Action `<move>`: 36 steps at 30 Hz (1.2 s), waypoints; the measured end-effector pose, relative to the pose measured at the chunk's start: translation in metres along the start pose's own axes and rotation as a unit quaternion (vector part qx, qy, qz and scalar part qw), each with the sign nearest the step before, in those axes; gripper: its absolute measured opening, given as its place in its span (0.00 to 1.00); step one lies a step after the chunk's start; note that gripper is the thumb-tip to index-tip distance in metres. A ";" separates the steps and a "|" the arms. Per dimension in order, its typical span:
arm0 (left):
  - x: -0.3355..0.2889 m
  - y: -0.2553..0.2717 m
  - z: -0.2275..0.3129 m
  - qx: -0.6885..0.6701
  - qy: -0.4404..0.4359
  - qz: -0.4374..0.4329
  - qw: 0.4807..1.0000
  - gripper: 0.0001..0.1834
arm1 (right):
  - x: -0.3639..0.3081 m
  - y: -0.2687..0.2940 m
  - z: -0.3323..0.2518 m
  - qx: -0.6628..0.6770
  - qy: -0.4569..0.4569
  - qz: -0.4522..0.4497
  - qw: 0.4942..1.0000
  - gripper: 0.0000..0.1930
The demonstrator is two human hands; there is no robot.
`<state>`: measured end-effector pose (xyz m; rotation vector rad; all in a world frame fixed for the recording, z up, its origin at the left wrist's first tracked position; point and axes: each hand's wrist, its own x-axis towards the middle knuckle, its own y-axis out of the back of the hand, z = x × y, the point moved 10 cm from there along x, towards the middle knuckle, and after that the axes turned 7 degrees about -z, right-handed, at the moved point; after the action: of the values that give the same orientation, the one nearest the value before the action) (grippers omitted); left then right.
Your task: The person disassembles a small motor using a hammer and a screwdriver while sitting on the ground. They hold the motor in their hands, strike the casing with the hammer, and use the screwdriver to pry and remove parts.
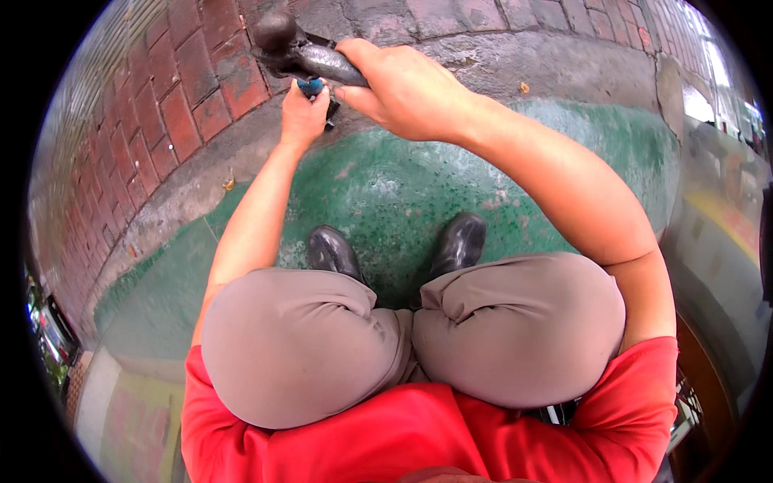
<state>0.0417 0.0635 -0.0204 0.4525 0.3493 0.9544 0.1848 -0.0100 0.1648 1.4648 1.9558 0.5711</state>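
My right hand (403, 88) is closed around one end of a dark, shiny, thick bar (326, 63). At its far left end the bar carries a rounded black knob (275, 32), with more dark parts close beneath it. I cannot make out exactly what this object is. Just below the bar, my left hand (304, 117) is closed around a small blue and black piece (309, 87). Most of that piece is hidden by the fingers and the bar. Whether it touches or joins the bar cannot be told.
Green-painted ground (386, 177) with worn patches lies under my black shoes (334, 251). Beyond it run a grey concrete strip (555, 68) and red brick paving (193, 72). My bent knees (298, 346) are between my arms. A pale panel (717, 209) stands at the right.
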 end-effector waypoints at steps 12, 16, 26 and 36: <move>-0.002 0.005 -0.008 -0.004 0.032 0.013 0.999 0.11 | -0.008 -0.029 0.041 0.025 -0.052 -0.020 0.998 0.18; -0.012 0.010 -0.039 -0.273 0.063 0.005 0.960 0.12 | -0.027 -0.041 0.106 -0.090 -0.158 -0.015 0.983 0.17; -0.030 0.023 -0.007 -0.438 0.091 -0.023 0.894 0.12 | -0.136 -0.074 0.246 -0.330 -0.267 -0.129 0.896 0.16; -0.062 -0.005 0.160 0.052 -0.289 -0.033 0.955 0.14 | -0.089 -0.121 0.146 0.521 -0.296 -0.097 0.794 0.37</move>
<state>0.0888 -0.0254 0.1189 0.7867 -0.1184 0.7005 0.2209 -0.1335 -0.0006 1.6649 1.8551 -1.1443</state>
